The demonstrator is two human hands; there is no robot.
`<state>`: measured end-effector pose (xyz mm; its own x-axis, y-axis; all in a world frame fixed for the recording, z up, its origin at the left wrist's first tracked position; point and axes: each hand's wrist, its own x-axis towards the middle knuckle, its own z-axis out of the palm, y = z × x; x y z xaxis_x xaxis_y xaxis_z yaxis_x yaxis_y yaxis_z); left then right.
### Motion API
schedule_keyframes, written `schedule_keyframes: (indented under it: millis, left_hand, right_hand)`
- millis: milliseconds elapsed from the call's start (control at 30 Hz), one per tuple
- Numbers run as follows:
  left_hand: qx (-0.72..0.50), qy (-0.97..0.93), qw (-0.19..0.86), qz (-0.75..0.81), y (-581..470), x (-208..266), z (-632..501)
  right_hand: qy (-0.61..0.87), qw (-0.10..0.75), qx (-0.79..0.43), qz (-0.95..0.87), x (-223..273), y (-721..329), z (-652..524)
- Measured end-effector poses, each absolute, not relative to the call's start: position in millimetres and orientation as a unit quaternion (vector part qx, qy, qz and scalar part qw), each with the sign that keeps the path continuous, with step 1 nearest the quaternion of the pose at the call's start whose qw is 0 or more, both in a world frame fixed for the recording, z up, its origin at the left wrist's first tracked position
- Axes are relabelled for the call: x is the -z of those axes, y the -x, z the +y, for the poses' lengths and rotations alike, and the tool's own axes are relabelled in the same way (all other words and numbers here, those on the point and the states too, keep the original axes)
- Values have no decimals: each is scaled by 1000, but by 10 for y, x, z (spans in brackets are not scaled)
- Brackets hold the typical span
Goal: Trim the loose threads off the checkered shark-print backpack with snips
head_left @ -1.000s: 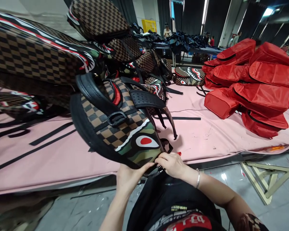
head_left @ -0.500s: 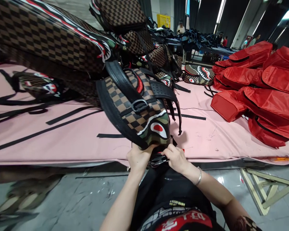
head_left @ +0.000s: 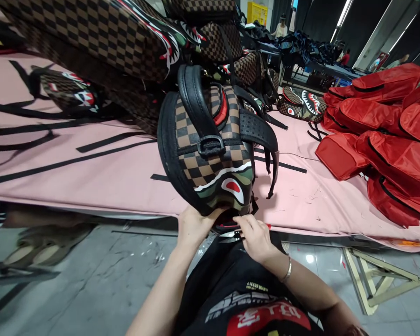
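A brown-checked backpack [head_left: 213, 163] with a camouflage band and a red-and-white eye stands at the table's front edge, its black strap and buckle facing up. My left hand [head_left: 192, 228] is closed on the lower rim of the backpack, the thumb pressed along its edge. My right hand [head_left: 255, 235] is at the same rim, fingers bent together around a pair of thread snips [head_left: 229, 236]. The snips' silver blades point left beneath the rim, and a red end shows behind the hand. The inside of the backpack is mostly hidden.
More checked backpacks [head_left: 101, 42] are heaped at the back left. Red bags [head_left: 381, 140] pile up on the right of the pink-covered table [head_left: 290, 200]. Loose black straps [head_left: 108, 140] lie on the left. A cream metal frame [head_left: 381, 280] stands on the floor.
The view has shifted, and the backpack now stands more upright. My right hand's fingers have moved slightly along the rim, and the snips' blades show more clearly to the left.
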<state>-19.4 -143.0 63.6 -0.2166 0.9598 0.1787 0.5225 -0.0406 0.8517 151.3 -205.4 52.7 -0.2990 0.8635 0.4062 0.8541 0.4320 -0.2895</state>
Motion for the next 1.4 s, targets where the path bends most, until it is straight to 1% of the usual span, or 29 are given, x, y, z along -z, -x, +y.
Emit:
schedule_keyframes:
  millis: [67,133,167,200,233,300,367,467,600,700,733,800,867,933,1000,1033,1100,1167,1300,1333,1400]
  left_hand:
    - [-486,-567,198,635,234,-637,-1588]
    - [-567,-560,86,598,270,-625,-1769]
    - [-588,-585,33,558,290,-614,-1851]
    - [-584,-630,-8,511,311,-598,-1921]
    - [-555,-686,-34,470,332,-580,-1974]
    - [-467,-773,-46,427,360,-532,-2025]
    - [-416,-794,-43,441,357,-474,-2019]
    - [-435,-774,-51,457,301,-376,-1954]
    - [-464,-761,-70,448,261,-308,-1879]
    - [-437,-773,-39,458,333,-378,-1890]
    - [-419,-779,-7,466,374,-428,-1903]
    - [-377,-784,91,485,459,-561,-1923]
    - [-302,-786,185,507,507,-723,-1913]
    - [-180,-796,228,531,483,-899,-1862]
    - [-45,-801,213,557,393,-1068,-1790]
    - [4,-801,198,565,336,-1143,-1753]
    - [58,-802,179,567,230,-1262,-1688]
    - [89,-808,187,552,160,-1320,-1637]
    - [128,-816,195,529,103,-1287,-1563]
    - [126,-820,185,527,87,-1271,-1549]
    - [119,-826,160,528,40,-1255,-1527]
  right_hand:
    - [529,283,16,-800,-440,-1501,-2041]
    - [519,302,29,-799,-351,-1486,-2008]
    - [514,312,35,-798,-312,-1475,-1987]
    - [508,325,42,-797,-278,-1463,-1967]
    - [500,343,51,-793,-252,-1450,-1948]
    - [476,386,69,-787,-227,-1428,-1920]
    - [452,418,82,-784,-240,-1418,-1908]
    - [443,416,94,-788,-315,-1424,-1918]
    - [454,362,90,-809,-435,-1426,-1951]
    - [468,335,99,-811,-444,-1397,-1966]
    - [473,338,104,-807,-424,-1383,-1967]
    - [477,354,105,-798,-357,-1358,-1962]
    - [480,359,101,-794,-283,-1346,-1952]
    - [479,357,100,-796,-234,-1352,-1940]
    - [469,370,109,-795,-217,-1367,-1929]
    - [461,382,117,-792,-217,-1373,-1924]
    - [450,405,131,-785,-216,-1378,-1913]
    - [451,406,135,-783,-198,-1372,-1903]
    - [466,357,116,-801,-130,-1351,-1889]
    - [462,363,119,-800,-122,-1349,-1885]
    - [442,407,136,-788,-130,-1356,-1876]
